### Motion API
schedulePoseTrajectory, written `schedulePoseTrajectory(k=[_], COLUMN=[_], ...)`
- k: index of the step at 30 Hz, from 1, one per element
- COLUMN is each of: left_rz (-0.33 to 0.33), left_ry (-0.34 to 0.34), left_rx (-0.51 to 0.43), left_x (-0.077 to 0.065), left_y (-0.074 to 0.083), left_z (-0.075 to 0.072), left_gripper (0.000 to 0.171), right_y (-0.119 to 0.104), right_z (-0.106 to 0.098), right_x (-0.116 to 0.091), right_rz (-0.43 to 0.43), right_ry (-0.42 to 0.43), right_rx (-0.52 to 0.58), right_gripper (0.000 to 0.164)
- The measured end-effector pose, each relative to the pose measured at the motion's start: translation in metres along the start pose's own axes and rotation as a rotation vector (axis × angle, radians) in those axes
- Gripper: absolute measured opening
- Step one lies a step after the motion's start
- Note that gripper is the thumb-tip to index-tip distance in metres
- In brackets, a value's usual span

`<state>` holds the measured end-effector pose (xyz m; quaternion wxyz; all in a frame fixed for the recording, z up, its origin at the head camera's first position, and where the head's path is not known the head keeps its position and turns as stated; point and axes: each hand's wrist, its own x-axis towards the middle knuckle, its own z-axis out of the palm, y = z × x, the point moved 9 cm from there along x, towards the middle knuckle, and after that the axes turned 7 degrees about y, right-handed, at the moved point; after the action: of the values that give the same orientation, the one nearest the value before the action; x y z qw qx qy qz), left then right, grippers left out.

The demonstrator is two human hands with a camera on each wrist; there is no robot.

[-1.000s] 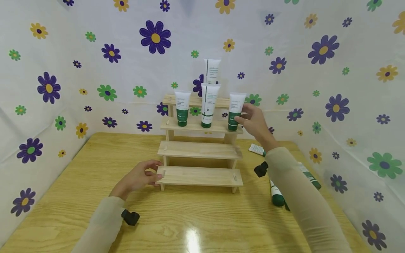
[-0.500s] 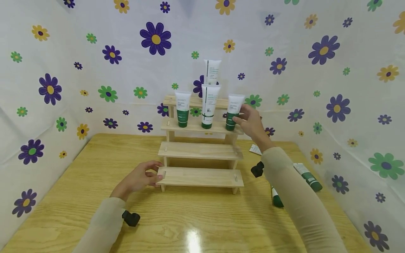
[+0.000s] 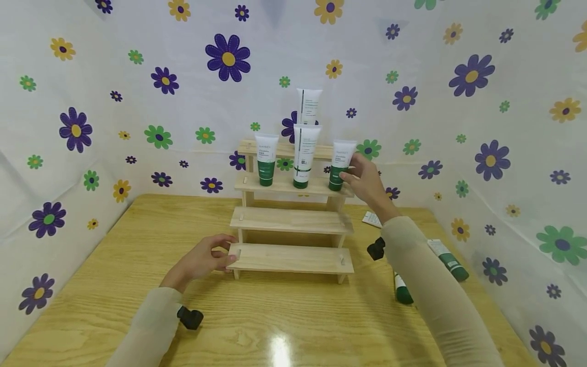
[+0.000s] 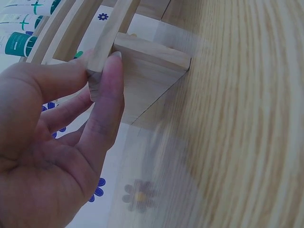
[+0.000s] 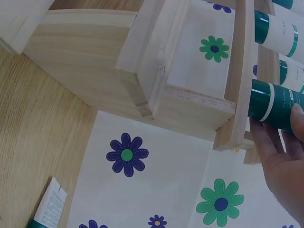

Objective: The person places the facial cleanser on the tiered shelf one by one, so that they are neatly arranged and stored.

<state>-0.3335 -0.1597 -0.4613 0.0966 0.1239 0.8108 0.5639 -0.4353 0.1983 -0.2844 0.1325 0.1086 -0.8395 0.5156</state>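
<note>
A wooden tiered display stand (image 3: 291, 219) stands on the table. My left hand (image 3: 206, 257) pinches the left end of its lowest shelf (image 4: 105, 47) between thumb and fingers. At the right end of the second shelf from the top, my right hand (image 3: 367, 181) holds a small white-and-green squeeze tube (image 3: 341, 164) upright, its green cap right at the shelf board (image 5: 237, 85). Another small tube (image 3: 266, 159) stands at that shelf's left, and a taller white tube (image 3: 306, 155) in the middle. Behind it on the top shelf is a tall white tube (image 3: 309, 104), its lower part hidden.
Several tubes lie on the table (image 3: 114, 285) to the right of the stand: a green-and-white tube (image 3: 449, 260), a tube (image 3: 403, 290) partly under my right sleeve, and a tube (image 3: 372, 219) farther back. A flower-patterned cloth (image 3: 183, 102) hangs behind and at the sides.
The tube in my right hand has shifted slightly left along the shelf, with the hand moving along. My left hand keeps its hold on the lowest shelf.
</note>
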Motion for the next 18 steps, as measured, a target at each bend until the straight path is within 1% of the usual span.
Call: schedulePoseTrajectory(k=[4,10,18], left_rz=[0.006,-0.003,-0.003], left_ry=[-0.005,0.003,0.006], left_rx=[-0.005,-0.008,0.007], left_x=[-0.0014,-0.0004,-0.0002], left_y=[0.0015,0.0011,0.0022], left_z=[0.0002,0.0007,0.0017], left_gripper=[0.047,0.047,0.047], right_y=[-0.0002,-0.0005,0.0003], right_z=[0.0004,-0.0007,0.0003], right_x=[-0.0003,-0.0016,-0.0001], right_rz=[-0.013,-0.024,-0.063], right_ry=[-0.017,-0.034,-0.033], right_rx=[-0.001,0.016,0.014], right_gripper=[0.052,0.054,0.054])
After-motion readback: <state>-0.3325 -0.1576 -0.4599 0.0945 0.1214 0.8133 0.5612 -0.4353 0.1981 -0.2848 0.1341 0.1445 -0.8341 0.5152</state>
